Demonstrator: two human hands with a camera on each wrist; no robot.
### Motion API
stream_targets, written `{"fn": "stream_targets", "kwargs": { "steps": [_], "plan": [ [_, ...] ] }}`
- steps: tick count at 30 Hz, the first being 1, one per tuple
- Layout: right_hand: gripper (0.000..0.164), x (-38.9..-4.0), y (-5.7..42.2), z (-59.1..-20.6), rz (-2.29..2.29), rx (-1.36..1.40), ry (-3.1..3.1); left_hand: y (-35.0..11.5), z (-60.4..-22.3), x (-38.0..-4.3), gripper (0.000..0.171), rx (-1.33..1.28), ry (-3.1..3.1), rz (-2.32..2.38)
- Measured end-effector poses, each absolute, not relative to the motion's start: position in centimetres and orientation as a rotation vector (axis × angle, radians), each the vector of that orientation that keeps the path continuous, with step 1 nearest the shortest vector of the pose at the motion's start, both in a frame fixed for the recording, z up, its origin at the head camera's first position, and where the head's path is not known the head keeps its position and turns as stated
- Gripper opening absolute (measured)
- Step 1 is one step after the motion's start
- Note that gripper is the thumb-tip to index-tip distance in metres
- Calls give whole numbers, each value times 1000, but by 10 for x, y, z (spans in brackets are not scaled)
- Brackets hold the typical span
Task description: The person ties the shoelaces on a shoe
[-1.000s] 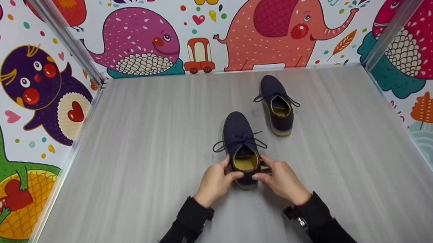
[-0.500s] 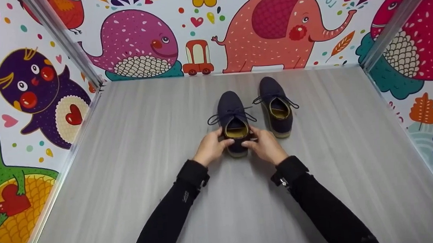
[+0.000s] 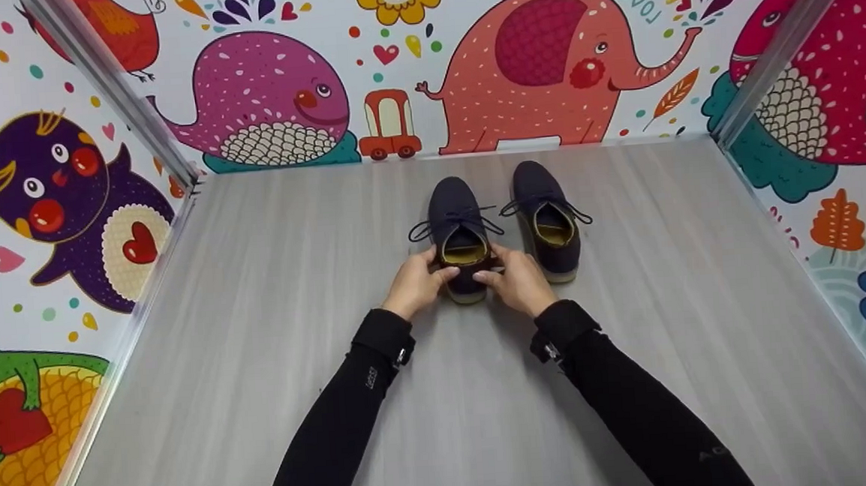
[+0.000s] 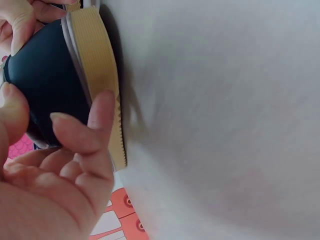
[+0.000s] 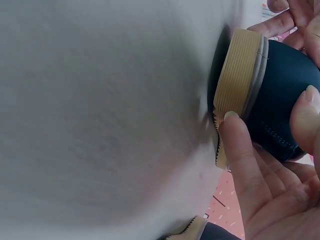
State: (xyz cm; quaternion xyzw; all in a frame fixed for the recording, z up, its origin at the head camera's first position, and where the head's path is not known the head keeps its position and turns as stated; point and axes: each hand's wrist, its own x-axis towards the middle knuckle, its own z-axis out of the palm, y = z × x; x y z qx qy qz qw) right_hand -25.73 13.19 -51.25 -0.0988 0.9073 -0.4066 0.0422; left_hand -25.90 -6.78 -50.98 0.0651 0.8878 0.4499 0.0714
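A dark navy lace-up shoe with a yellowish lining stands toe away on the floor. My left hand grips its heel end from the left, thumb on the back of the heel. From the right, my right hand holds the same heel, thumb likewise behind it. The left wrist view shows the shoe's ribbed tan sole with a fingertip against its edge. In the right wrist view a finger of the right hand also touches the sole. Its matching shoe stands just to the right, toe away too.
The pale grey wood-look floor is bounded by walls printed with cartoon animals, such as an elephant at the back. Metal strips run along the corners. The back wall lies a short way beyond both toes.
Both hands have slid the held shoe forward over the floor, from nearer the person to beside the other shoe. The two shoes now stand almost level. The head view has shifted slightly.
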Motion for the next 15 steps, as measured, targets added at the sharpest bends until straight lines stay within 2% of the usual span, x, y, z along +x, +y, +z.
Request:
{"fn": "stream_targets", "kwargs": {
  "steps": [5,12,15],
  "plan": [
    [66,-253,137,-513,-1184,-342,2799,-70,-513,-256,63,211,2699,1342],
    [43,-225,167,-508,-1189,-457,2935,-86,-511,-231,63,206,2803,1326],
    [40,-212,189,-502,-1186,-474,3017,-98,-510,-219,66,243,2892,1264]
  ]
}}
